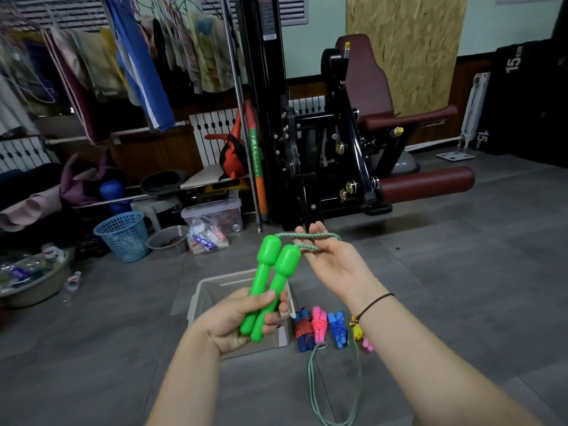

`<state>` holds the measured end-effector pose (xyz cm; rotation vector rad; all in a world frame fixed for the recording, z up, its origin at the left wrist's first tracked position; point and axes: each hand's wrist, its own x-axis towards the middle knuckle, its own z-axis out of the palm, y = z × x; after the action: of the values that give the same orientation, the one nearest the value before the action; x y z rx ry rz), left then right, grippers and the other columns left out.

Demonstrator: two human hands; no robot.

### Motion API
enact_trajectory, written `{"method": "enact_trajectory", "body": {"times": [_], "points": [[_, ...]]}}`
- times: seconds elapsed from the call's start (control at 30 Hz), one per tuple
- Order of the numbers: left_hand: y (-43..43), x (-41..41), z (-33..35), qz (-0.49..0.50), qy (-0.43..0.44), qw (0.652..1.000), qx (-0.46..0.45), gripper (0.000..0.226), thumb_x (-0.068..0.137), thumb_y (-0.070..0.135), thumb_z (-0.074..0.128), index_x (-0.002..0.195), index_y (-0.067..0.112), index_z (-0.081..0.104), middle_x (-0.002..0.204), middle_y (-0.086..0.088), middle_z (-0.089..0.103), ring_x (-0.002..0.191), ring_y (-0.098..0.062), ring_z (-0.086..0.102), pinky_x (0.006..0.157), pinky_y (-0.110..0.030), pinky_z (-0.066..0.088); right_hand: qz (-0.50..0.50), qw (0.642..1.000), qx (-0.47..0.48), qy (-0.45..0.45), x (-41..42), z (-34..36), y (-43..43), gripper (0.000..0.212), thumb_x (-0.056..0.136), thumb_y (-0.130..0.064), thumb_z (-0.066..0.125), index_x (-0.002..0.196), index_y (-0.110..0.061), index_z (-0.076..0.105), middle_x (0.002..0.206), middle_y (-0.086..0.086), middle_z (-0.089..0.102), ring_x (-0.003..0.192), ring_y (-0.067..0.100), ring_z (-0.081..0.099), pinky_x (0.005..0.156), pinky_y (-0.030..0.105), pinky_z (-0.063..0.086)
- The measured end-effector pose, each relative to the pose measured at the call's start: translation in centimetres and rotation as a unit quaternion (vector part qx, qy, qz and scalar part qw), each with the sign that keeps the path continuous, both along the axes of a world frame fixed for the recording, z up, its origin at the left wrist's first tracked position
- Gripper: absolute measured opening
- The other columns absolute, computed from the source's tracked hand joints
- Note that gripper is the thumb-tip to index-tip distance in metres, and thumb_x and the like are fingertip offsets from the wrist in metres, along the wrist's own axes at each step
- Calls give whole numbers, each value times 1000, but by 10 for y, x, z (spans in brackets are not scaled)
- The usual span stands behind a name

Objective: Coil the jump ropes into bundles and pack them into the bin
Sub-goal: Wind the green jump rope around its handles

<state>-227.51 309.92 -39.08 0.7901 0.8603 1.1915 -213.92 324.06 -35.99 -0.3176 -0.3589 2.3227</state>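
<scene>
Our left hand [236,321] grips both green handles [270,281] above the bin [201,298]. Just right and farther off, our right hand [333,261] lies relaxed, the green rope [310,244] looped over its fingers and trailing down past the coiled bundles [319,325] right of the bin.

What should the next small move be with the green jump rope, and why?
Probably wind the pale green braided rope round the two bright green plastic handles gripped by the left hand. The right hand carries a short stretch over its fingers, and a long loop hangs loose below, so nothing is ready for the grey plastic bin.
</scene>
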Motion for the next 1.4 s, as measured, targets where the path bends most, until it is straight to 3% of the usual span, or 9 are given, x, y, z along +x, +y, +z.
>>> {"method": "enact_trajectory", "body": {"times": [0.13, 0.23, 0.53, 0.7, 0.83, 0.93, 1.03, 1.13, 1.4], "points": [[5, 9, 5, 114, -70, 988, 75, 51, 51, 23, 92, 90, 1, 67, 90, -10, 63, 73, -17, 60, 60, -26, 52, -24, 999, -26, 25, -13, 0, -13, 36, 89, 16, 29, 78, -12, 49, 59, 5, 64, 60, 25, 70, 54, 38, 59], [17, 21, 12, 220, -134, 958, 127, 54, 43, 26, 95, 90, 8, 74, 95, -5, 66, 91, -20, 64, 74, -31, 56, -6, 999, 45, -21, -30, -10, -32, 34, 86, 10, 42, 74, -22, 43, 79, -4, 67, 63, 17, 65, 51, 25, 49], [33, 26, 16, 276, -271, 898, 208, 32, 62, 24, 83, 83, 12, 62, 97, -4, 67, 108, -24, 65, 80, -37, 55, -23, 995, 3, -92, -47, -16, -42, 31, 95, -4, 41, 74, -26, 50, 65, -8, 68, 59, 10, 42, 54, 23, 29], [34, 5, 5, 327, -300, 874, 199, 27, 67, 22, 79, 79, 10, 58, 83, -4, 59, 73, -17, 62, 86, -36, 50, -31, 995, -49, -81, -36, -19, -24, 31, 96, -8, 39, 78, -25, 58, 59, -4, 62, 35, 7, 29, 34, 16, 18], [31, -4, 4, 283, -174, 930, 156, 41, 55, 21, 86, 83, 9, 60, 79, -2, 56, 57, -10, 46, 53, -20, 43, -18, 993, -62, -94, -29, -23, -21, 26, 95, -14, 40, 83, -25, 61, 48, -5, 43, 29, 6, 22, 32, 13, 15], [26, -1, 9, 280, 90, 952, 79, 14, 68, 21, 69, 77, 11, 69, 83, -8, 58, 56, -9, 46, 53, -21, 37, -11, 984, -34, -175, -29, -28, -18, 23, 94, -20, 41, 92, -25, 63, 43, -8, 37, 30, 6, 22, 35, 14, 14], [19, 6, 8, 203, 236, 950, 10, 22, 64, 21, 67, 83, 10, 65, 78, -4, 62, 60, -11, 48, 55, -23, 37, 40, 962, 17, -269, -31, -34, -18, 34, 90, -27, 42, 58, -21, 55, 37, -9, 32, 29, 7, 25, 39, 17, 15], [10, 4, 10, 105, 284, 952, -47, 27, 62, 23, 70, 83, 9, 63, 72, -1, 65, 59, -11, 50, 54, -21, 39, 87, 942, -4, -324, -27, -36, -20, 42, 77, -21, 43, 36, -22, 32, 35, -9, 24, 29, 9, 22, 45, 21, 13], [-25, -37, 7, 152, 252, 950, -108, 19, 64, 17, 65, 75, 2, 61, 75, -18, 67, 49, -10, 48, 45, -18, 39, -22, 953, -128, -275, 8, -33, 33, 32, 78, -7, 31, 73, -24, 58, 50, -10, 40, 49, 7, 16, 55, 26, 14]]}}
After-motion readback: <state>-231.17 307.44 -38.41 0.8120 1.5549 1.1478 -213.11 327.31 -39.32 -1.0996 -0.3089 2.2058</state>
